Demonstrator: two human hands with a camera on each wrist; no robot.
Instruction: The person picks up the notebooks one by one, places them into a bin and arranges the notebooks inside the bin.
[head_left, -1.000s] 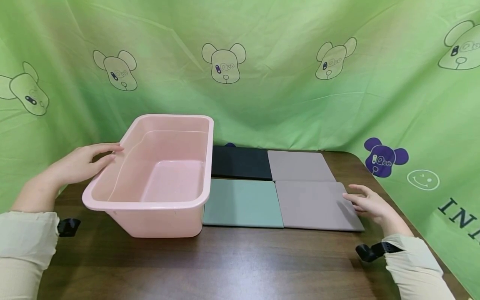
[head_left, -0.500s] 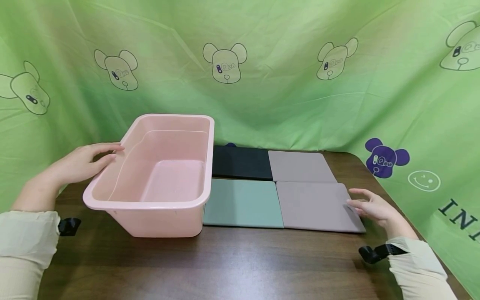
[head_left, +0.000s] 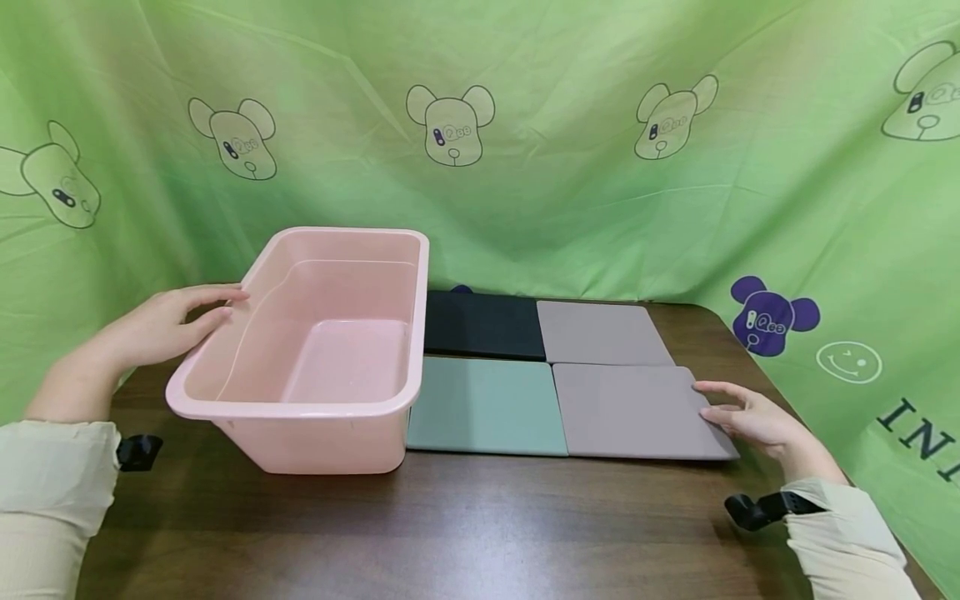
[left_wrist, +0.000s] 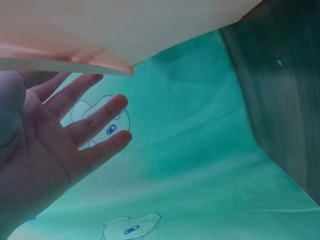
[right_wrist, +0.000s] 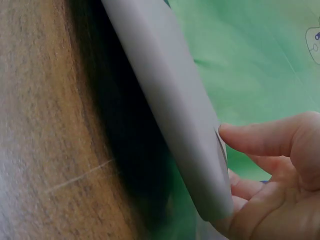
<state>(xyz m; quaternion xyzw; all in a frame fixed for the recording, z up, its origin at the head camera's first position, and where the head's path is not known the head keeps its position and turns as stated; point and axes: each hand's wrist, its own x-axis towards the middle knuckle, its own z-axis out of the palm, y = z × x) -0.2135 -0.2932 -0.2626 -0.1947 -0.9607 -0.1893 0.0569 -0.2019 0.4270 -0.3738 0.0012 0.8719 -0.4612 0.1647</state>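
Note:
A pink plastic bin (head_left: 300,408) stands empty on the left of the wooden table (head_left: 450,533). My left hand (head_left: 217,304) lies flat against its left rim with the fingers straight; the left wrist view shows the open palm (left_wrist: 65,135) under the bin's edge (left_wrist: 125,25). Four flat pads lie right of the bin: black (head_left: 483,325), green (head_left: 483,404), far grey (head_left: 600,332) and near grey (head_left: 630,408). My right hand (head_left: 723,408) pinches the near grey pad's right edge. In the right wrist view that pad (right_wrist: 170,115) is tilted up off the table, with my hand (right_wrist: 270,165) above and below it.
A green cloth with bear prints (head_left: 450,125) hangs behind and along both sides of the table. The table's right edge runs close beside my right hand. Bare wood spreads across the front of the table.
My right hand slid slightly right and closed on the near grey pad's right edge, which has shifted a little right and lifted. Left hand and bin have not moved.

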